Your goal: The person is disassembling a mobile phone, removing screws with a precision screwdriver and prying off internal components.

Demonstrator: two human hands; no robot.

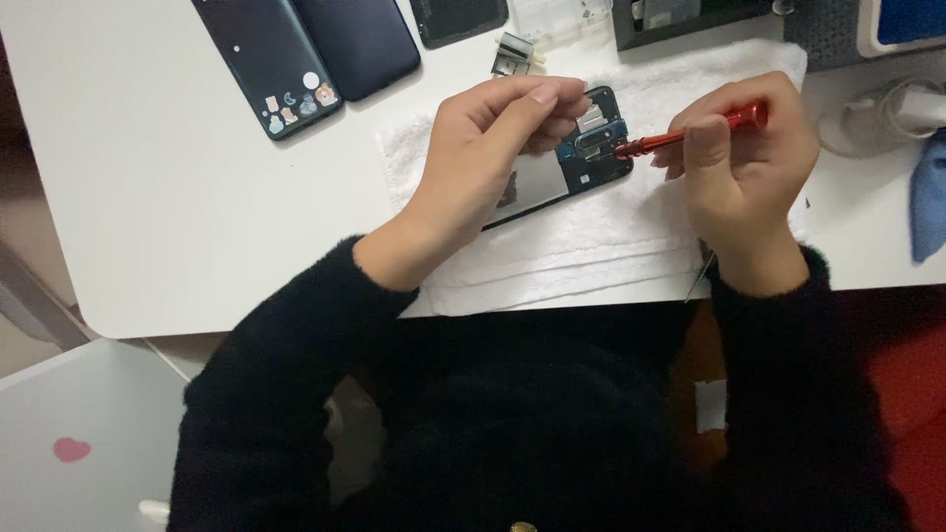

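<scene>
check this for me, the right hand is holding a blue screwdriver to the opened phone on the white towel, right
Not quite: the screwdriver is red, not blue, as the head view shows. The right hand does hold it to the opened phone on the white towel.

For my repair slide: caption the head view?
Left hand steadies an opened phone on a white towel; right hand applies a red screwdriver.
</scene>
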